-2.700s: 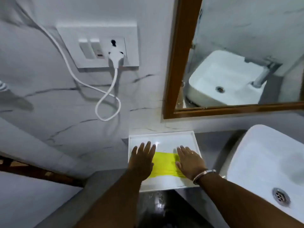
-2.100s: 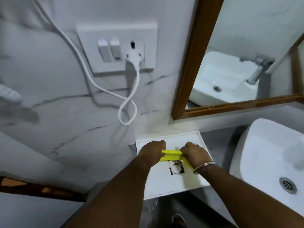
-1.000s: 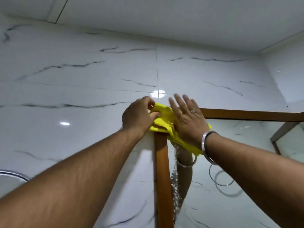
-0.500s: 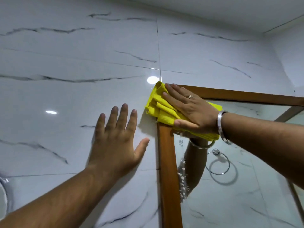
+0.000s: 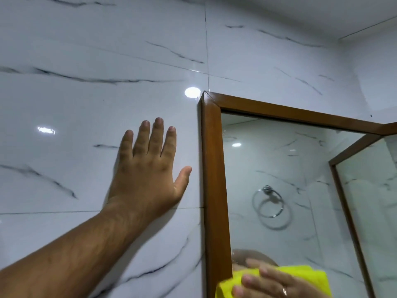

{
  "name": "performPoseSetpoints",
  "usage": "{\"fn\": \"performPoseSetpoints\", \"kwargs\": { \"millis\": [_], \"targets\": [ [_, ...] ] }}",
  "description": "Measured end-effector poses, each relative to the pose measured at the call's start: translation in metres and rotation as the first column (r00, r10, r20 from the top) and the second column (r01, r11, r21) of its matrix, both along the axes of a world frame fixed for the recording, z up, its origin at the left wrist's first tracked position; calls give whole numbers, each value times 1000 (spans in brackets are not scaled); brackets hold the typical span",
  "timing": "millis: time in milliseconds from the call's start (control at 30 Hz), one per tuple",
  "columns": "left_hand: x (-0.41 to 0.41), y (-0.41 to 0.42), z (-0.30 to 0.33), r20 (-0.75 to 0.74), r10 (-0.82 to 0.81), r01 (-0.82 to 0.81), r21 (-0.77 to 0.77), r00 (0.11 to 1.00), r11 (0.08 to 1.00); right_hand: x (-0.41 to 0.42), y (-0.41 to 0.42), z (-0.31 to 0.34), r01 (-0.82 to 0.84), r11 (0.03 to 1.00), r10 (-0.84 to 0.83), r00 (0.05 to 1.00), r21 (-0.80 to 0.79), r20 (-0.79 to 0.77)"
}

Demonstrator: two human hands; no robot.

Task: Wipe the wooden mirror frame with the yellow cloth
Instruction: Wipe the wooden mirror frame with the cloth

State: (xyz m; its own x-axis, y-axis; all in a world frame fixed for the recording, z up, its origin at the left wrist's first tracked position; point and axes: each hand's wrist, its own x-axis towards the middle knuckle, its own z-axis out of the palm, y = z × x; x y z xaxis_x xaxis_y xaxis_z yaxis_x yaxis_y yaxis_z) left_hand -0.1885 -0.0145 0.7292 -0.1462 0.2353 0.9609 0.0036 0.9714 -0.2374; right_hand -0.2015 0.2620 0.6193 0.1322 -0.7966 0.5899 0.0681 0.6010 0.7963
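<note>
The wooden mirror frame [image 5: 212, 168] runs down the wall from its top-left corner, with its top rail going off to the right. My right hand [image 5: 272, 282] lies flat on the folded yellow cloth [image 5: 309, 276] at the bottom edge of view, pressing it where the frame's left rail meets the glass. My left hand [image 5: 148, 168] rests flat on the marble wall just left of the frame, fingers spread, holding nothing. The lower part of the cloth and my right wrist are cut off by the picture's edge.
White marble-look wall tiles [image 5: 86, 82] surround the mirror. The mirror glass [image 5: 279, 168] reflects a chrome towel ring [image 5: 268, 203] and a second wooden frame edge [image 5: 352, 203]. The ceiling [image 5: 322, 9] is close above.
My right hand has slid the yellow cloth from the frame's top-left corner down along the left rail. My left hand stays flat on the wall.
</note>
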Motion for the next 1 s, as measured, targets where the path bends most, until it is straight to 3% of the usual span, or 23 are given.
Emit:
{"fn": "performPoseSetpoints", "kwargs": {
  "millis": [33, 133, 200, 267, 367, 500, 567, 633, 733, 800, 867, 933, 1000],
  "targets": [
    [1, 0, 0, 3, -5, 5, 0, 1000, 1000, 0, 1, 11, -143, 990, 144, 986, 13, -89],
    [1, 0, 0, 4, -23, 23, 4, 1000, 1000, 19, 9, 75, -74, 971, 108, 984, -229, 143],
    [2, 1, 0, 2, -32, 32, 4, 999, 999, 28, 19, 133, -73, 874, 177, 968, -480, 176],
    [2, 0, 0, -5, -37, 37, 5, 999, 999, 35, 5, 176, -24, 845, 207, 935, -534, 286],
    [2, 0, -1, -16, -43, 43, 14, 999, 999, 33, -11, 173, -12, 869, 207, 916, -495, 343],
    [2, 0, -3, -10, -29, 29, -5, 1000, 1000, 24, -11, 77, -2, 938, 145, 911, -348, 385],
    [2, 0, -4, -4, -22, 22, 3, 1000, 1000, 17, -2, 12, -5, 987, 65, 926, -162, 371],
    [3, 1, -3, 6, -13, 12, 7, 1000, 1000, 12, 13, -31, 101, 994, -109, 968, 49, 224],
    [4, 2, -4, -1, -27, 27, 6, 1000, 1000, 18, 28, -24, 213, 966, -232, 963, 145, 135],
    [5, 2, -4, -5, -36, 36, 15, 999, 999, 19, 33, 2, 161, 951, -223, 949, 262, 225],
    [5, 2, -4, -8, -39, 39, 25, 999, 999, 17, 36, 49, -33, 999, 21, 956, 34, 292],
    [5, 3, -4, -10, -39, 39, 23, 999, 999, 21, 18, 111, -145, 945, 232, 929, -294, 287],
    [6, 2, -4, -7, -46, 46, 23, 999, 999, 25, 6, 161, -145, 880, 300, 908, -451, 293]
  ]
}}
